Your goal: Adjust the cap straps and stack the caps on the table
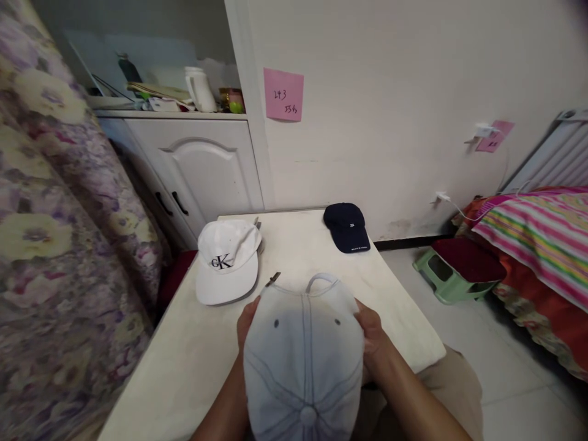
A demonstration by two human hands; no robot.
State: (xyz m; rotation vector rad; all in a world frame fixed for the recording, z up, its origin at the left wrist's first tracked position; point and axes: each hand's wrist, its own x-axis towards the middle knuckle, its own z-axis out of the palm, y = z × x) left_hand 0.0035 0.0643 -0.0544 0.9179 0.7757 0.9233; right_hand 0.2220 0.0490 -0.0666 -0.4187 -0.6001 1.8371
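A pale grey baseball cap point(303, 355) is held above the near part of the white table point(193, 355), its back strap pointing away from me. My left hand point(247, 323) grips its left side and my right hand point(370, 334) grips its right side; most of both sets of fingers are hidden under the cap. A white cap with a black logo point(227, 260) lies on the table to the left. A dark navy cap point(346, 228) lies at the table's far right corner.
A flowered curtain point(59, 233) hangs at the left. A white cupboard point(193, 165) with clutter on top stands behind the table. A pink note point(283, 94) is stuck on the wall. A green stool point(448, 275) and a striped bed point(537, 245) are at the right.
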